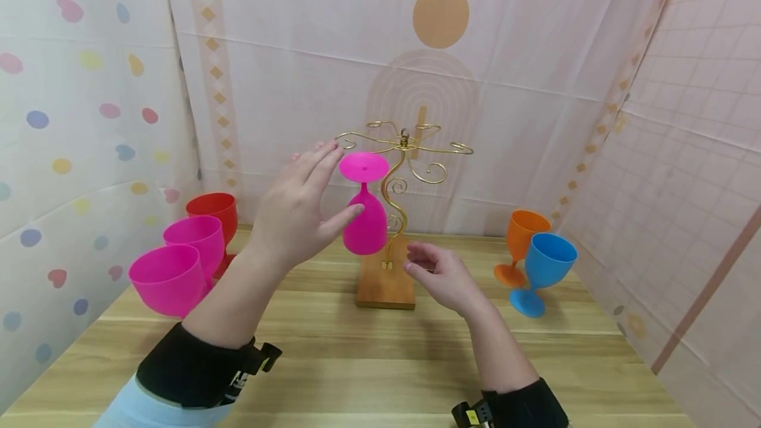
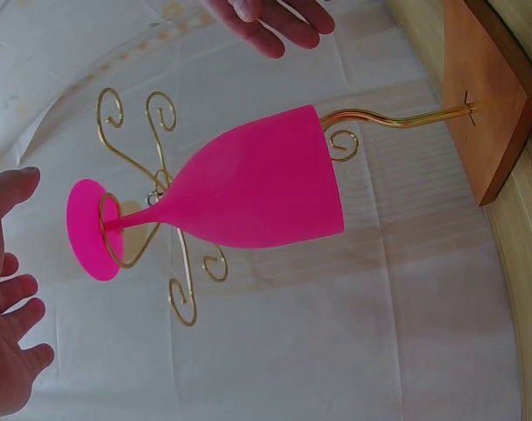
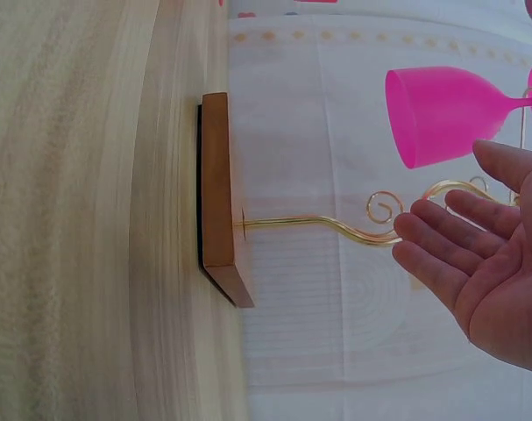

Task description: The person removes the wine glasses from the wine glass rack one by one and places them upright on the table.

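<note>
A pink plastic goblet [image 1: 365, 226] hangs upside down from a gold wire rack with curled arms. In the left wrist view, one looped arm passes around the goblet's stem, just under its foot [image 2: 86, 230]. My left hand [image 1: 294, 210] is beside the goblet, its fingers extended and apart from it in the left wrist view [image 2: 7, 351]. To the right of the rack's wooden base [image 1: 386, 292], my right hand [image 1: 442, 276] is raised with relaxed fingers. The right wrist view shows that palm [image 3: 502, 289] holding nothing.
Two pink goblets [image 1: 166, 283] and a red goblet [image 1: 213, 207] stand at the left, partly behind my left forearm. An orange goblet [image 1: 528, 233] and a blue goblet [image 1: 547, 263] stand upright at the right. Patterned cloth [image 1: 297, 84] surrounds the wooden table [image 1: 357, 375].
</note>
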A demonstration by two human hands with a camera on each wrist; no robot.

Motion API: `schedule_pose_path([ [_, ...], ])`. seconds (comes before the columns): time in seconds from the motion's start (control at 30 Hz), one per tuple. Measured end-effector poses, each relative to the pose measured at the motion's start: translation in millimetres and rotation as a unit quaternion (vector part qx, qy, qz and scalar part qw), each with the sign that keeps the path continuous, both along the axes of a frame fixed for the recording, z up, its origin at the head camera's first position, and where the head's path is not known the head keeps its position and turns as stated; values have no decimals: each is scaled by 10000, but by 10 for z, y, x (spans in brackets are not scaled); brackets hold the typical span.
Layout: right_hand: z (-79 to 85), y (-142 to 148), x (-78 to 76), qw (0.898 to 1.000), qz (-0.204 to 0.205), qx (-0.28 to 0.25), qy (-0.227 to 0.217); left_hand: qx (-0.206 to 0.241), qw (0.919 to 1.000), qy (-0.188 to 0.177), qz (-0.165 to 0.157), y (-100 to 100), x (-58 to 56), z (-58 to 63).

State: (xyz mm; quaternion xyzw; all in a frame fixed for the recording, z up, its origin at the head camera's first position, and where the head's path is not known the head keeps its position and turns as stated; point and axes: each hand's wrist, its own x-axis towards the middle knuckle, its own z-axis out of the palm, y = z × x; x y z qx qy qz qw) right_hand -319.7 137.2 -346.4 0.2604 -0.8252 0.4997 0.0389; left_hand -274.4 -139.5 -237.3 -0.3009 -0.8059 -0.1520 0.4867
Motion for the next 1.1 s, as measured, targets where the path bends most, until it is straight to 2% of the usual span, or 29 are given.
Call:
schedule_pose_path([
  [0.2,-5,3,-8,10000,45,33,23,-92,9997,-208,21,72,-62,27],
  [0.43,13,12,-7,10000,-9,45,75,-599,9967,-513,173,160,-151,50],
  [0.7,15,28,4,10000,-38,36,59,-1146,9910,-559,402,267,-241,23],
  [0.87,25,31,9,10000,-48,47,25,-1166,9903,-562,509,313,-262,25],
  [1.1,26,40,10,10000,-60,50,45,-1190,9907,-320,576,330,-342,37],
])
